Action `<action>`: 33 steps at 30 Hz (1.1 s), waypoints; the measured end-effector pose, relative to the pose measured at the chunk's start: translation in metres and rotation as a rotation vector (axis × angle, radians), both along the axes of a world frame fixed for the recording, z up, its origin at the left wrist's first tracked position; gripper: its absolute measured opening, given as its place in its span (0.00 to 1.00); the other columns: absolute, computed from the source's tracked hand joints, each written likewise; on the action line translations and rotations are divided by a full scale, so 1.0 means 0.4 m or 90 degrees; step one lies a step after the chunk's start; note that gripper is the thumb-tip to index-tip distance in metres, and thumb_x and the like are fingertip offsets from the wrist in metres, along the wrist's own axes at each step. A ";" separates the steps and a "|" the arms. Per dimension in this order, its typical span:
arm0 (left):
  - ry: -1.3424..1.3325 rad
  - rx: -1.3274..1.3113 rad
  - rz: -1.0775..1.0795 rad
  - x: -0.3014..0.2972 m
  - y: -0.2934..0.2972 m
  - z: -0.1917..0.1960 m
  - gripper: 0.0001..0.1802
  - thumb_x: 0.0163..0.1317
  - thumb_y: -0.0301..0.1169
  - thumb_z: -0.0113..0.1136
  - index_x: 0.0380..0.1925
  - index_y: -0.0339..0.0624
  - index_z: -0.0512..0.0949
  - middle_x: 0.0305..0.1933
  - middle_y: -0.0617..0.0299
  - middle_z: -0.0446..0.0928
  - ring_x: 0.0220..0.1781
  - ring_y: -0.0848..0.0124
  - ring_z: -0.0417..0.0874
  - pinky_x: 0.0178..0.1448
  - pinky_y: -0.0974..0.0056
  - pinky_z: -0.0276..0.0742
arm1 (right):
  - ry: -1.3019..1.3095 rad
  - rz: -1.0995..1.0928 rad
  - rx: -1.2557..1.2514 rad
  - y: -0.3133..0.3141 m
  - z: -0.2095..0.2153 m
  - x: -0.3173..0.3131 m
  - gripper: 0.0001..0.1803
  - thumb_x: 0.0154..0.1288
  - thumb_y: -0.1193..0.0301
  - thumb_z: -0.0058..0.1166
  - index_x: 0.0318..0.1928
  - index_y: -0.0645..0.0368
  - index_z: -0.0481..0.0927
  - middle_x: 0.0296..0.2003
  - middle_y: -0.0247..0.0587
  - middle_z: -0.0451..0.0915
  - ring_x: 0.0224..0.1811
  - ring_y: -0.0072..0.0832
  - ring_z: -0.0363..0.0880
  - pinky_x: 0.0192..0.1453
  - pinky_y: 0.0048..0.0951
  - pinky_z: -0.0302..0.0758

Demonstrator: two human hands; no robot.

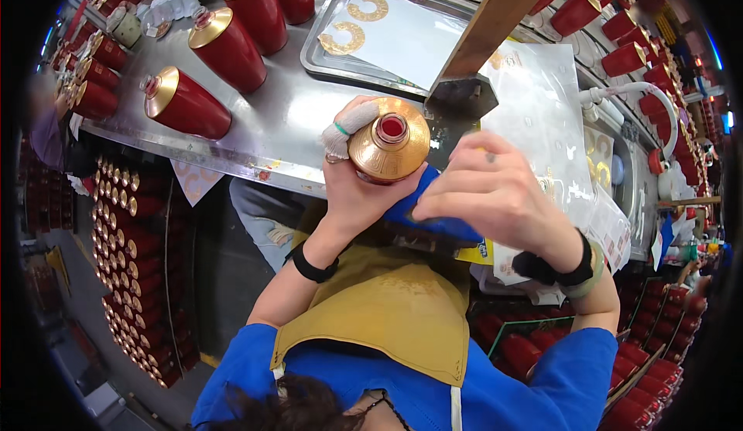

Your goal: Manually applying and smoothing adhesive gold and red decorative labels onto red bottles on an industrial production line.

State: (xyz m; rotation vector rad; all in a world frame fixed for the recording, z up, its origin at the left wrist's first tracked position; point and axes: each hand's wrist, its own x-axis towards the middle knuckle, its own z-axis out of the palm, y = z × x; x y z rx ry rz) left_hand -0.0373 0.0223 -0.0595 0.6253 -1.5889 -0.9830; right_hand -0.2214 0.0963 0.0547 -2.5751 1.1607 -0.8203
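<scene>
Near the table's front edge, my left hand (357, 195) is wrapped round a red bottle (391, 127) with a gold, patterned shoulder and an open red neck that faces up. A pale knitted finger cover (354, 128) with a green band sits on one of its fingers, pressed against the bottle's side. My right hand (491, 191) is just right of the bottle, apart from it, with thumb and fingers pinched together. Whatever the pinch holds, if anything, is too small to make out. Below that hand lies something bright blue (435, 218), partly hidden.
Several red bottles with gold shoulders (186, 104) stand left on the metal table (286, 133). A metal tray (311, 56) holds a white sheet with gold C-shaped pieces (343, 38). A wooden post (499, 21) rises beyond my right hand. A white curved pipe (667, 110) stands far right.
</scene>
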 end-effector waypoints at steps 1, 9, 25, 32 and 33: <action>0.005 -0.020 0.014 -0.004 0.000 0.004 0.44 0.46 0.29 0.85 0.62 0.39 0.69 0.61 0.53 0.74 0.62 0.62 0.79 0.67 0.58 0.76 | -0.056 -0.039 0.059 0.009 -0.003 0.002 0.10 0.54 0.75 0.67 0.39 0.52 0.88 0.37 0.31 0.87 0.34 0.31 0.82 0.49 0.32 0.79; -0.055 0.071 0.029 0.004 0.005 -0.004 0.47 0.41 0.29 0.86 0.62 0.35 0.70 0.56 0.55 0.80 0.56 0.67 0.85 0.63 0.61 0.81 | -0.236 -0.357 0.142 -0.082 -0.002 0.006 0.12 0.64 0.76 0.62 0.47 0.65 0.84 0.38 0.55 0.86 0.40 0.48 0.88 0.47 0.37 0.82; -0.138 0.152 -0.087 0.051 -0.022 0.015 0.41 0.39 0.32 0.86 0.56 0.35 0.77 0.51 0.57 0.85 0.53 0.68 0.87 0.62 0.61 0.82 | 0.040 0.189 0.306 -0.403 0.163 0.095 0.13 0.58 0.74 0.62 0.44 0.63 0.88 0.38 0.50 0.87 0.44 0.46 0.86 0.51 0.39 0.80; -0.105 0.181 -0.106 0.042 0.006 -0.022 0.45 0.42 0.34 0.86 0.60 0.35 0.71 0.58 0.55 0.79 0.60 0.65 0.83 0.64 0.58 0.80 | 0.295 0.172 0.233 -0.332 0.154 0.181 0.11 0.52 0.74 0.64 0.38 0.62 0.87 0.37 0.46 0.85 0.44 0.45 0.85 0.47 0.41 0.80; -0.142 0.136 -0.074 0.041 0.004 -0.016 0.46 0.42 0.33 0.86 0.61 0.35 0.70 0.60 0.54 0.78 0.61 0.64 0.82 0.65 0.59 0.80 | 0.293 0.177 0.134 -0.324 0.133 0.174 0.09 0.53 0.74 0.64 0.37 0.61 0.86 0.36 0.45 0.85 0.44 0.44 0.85 0.46 0.41 0.80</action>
